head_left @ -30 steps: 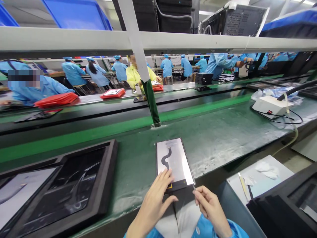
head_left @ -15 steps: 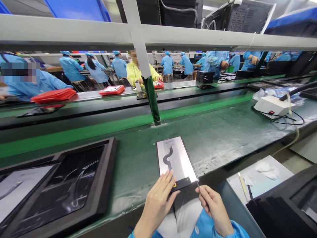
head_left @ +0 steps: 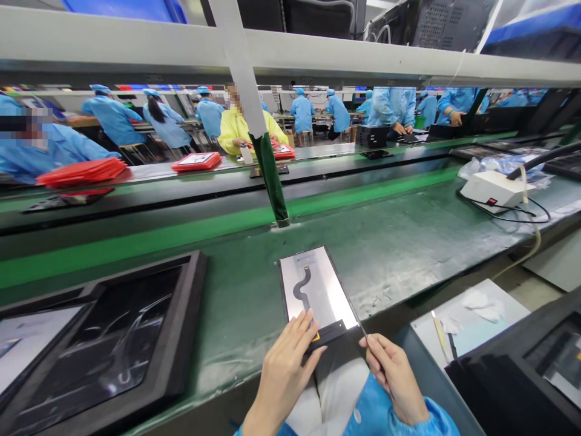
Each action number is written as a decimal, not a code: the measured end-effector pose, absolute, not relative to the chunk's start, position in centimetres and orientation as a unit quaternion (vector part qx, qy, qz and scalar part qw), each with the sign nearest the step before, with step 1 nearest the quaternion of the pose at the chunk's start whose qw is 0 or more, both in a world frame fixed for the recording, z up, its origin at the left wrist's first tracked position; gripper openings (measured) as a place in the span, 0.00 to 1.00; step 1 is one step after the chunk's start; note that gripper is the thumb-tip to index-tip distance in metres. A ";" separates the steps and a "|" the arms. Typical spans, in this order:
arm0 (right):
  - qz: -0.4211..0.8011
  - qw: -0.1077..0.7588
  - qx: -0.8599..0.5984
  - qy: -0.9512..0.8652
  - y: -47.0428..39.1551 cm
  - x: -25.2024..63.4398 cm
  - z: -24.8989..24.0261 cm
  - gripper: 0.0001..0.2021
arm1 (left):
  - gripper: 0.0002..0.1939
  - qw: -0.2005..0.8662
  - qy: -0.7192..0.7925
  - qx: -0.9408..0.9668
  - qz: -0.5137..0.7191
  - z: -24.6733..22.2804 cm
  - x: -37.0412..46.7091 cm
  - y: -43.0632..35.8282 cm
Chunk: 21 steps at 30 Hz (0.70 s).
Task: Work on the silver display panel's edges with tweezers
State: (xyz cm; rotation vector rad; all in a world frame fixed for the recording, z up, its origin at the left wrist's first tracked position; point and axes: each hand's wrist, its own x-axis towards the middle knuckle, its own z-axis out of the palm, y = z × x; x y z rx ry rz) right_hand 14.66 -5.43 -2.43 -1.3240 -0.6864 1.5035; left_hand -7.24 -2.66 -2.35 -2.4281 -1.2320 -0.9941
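A display panel with a silvery back, dark edges and a wavy black flex cable lies on the green workbench, its lower end at the bench's front edge. My left hand rests over the panel's lower left part, fingers stretched out flat and thumb spread. At the lower right corner, my right hand is closed in a pinch on a thin dark tool, whose tip meets the panel's edge. Most of that tool is hidden by the fingers, so its exact kind does not show.
A black foam tray holding panels stands at left. On the right are a white box-shaped device with cords, a side stand with white wipes, and another black tray. A green-wrapped post rises behind the panel; co-workers sit beyond.
The whole view has shifted slightly, so the panel and bench appear a little farther left. Both hands keep nearly the same pose at the panel.
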 end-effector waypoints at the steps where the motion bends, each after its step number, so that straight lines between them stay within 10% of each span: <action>1: 0.619 0.490 -0.546 -0.281 -5.4 14.7 -2.4 0.29 | 0.15 0.120 -0.422 -0.832 -0.340 -2.4 -7.2 -2.7; 21: 0.607 0.495 -0.562 -0.267 -5.4 15.6 -1.1 0.32 | 0.15 0.091 -0.426 -0.827 -0.355 -2.3 -7.3 -2.8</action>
